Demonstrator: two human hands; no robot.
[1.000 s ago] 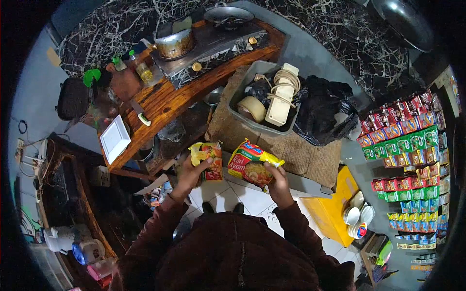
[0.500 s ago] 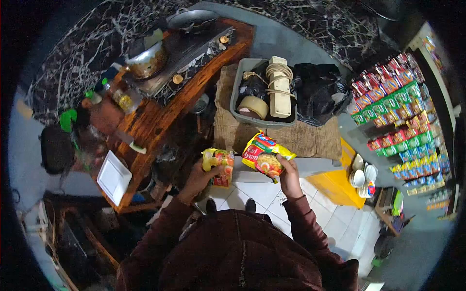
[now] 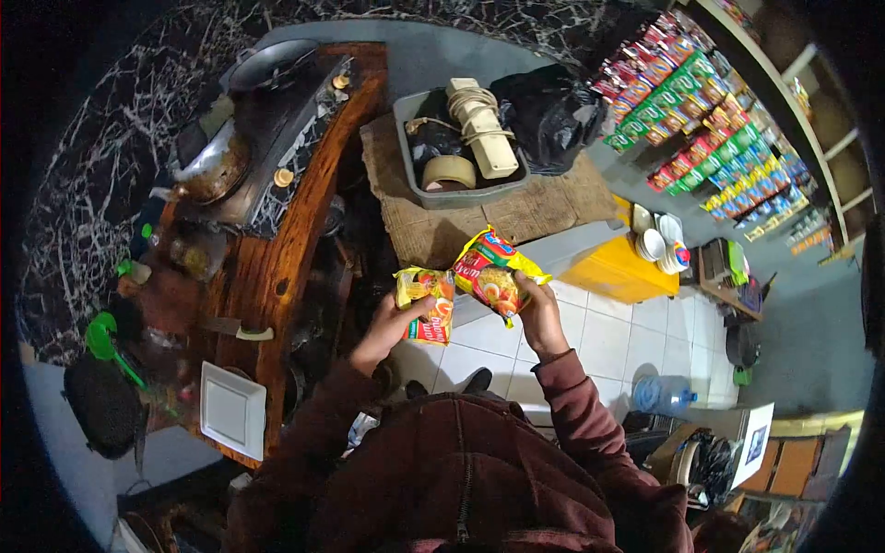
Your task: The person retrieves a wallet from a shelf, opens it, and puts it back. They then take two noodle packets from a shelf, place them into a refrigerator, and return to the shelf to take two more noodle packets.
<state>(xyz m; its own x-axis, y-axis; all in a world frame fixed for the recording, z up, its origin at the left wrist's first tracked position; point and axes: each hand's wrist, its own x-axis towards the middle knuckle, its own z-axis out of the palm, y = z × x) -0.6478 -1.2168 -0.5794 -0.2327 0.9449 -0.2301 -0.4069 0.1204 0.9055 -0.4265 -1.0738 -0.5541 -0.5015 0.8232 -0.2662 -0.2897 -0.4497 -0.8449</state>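
Observation:
My left hand [image 3: 392, 330] grips a yellow and red noodle packet [image 3: 431, 309], its thumb across the front. In my right hand [image 3: 542, 318] is a second noodle packet [image 3: 491, 275], tilted and held at its right side. The two packets meet or overlap slightly at their inner edges, in front of my body and above the tiled floor. Behind them a grey bin [image 3: 473, 196] sits on cardboard [image 3: 392, 207], holding a cream power strip [image 3: 482, 129] with its cord wound round it and a roll of tape [image 3: 449, 172].
On the left, a wooden counter [image 3: 300, 221] bears a stove, a metal pan [image 3: 212, 170], a knife [image 3: 253, 333] and a white square plate [image 3: 233, 412]. Sachets [image 3: 682, 101] hang on the right wall. Bowls [image 3: 651, 244] stand on a yellow box [image 3: 608, 269]; a water jug [image 3: 659, 394] lies lower right.
The view has turned toward the right, bringing the water jug into sight. Both hands still hold their packets, which are now closer together.

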